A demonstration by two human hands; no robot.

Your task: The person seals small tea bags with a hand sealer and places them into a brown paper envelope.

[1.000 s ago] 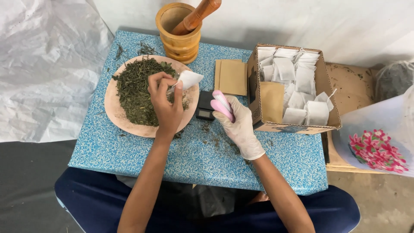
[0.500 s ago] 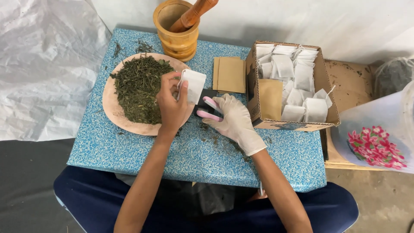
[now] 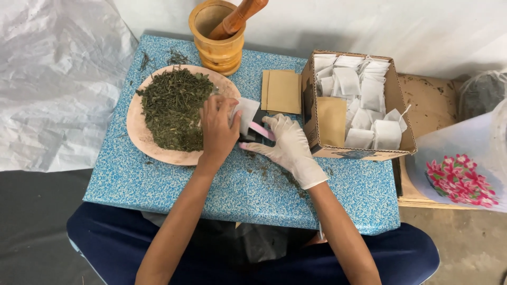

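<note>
Now left hand (image 3: pixel 219 129) pinches white sachet (image 3: pixel 246 113); gloved right hand (image 3: pixel 285 142) grips pink scoop (image 3: pixel 261 130).

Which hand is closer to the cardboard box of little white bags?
Right. The gloved right hand lies just beside the cardboard box; the bare left hand sits farther off, at the plate of dried leaves.

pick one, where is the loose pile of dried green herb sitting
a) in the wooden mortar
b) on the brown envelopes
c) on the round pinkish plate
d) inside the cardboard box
c: the dried green herb is heaped on the round pinkish plate, left of the bare left hand; the cardboard box holds small white bags instead.
</note>
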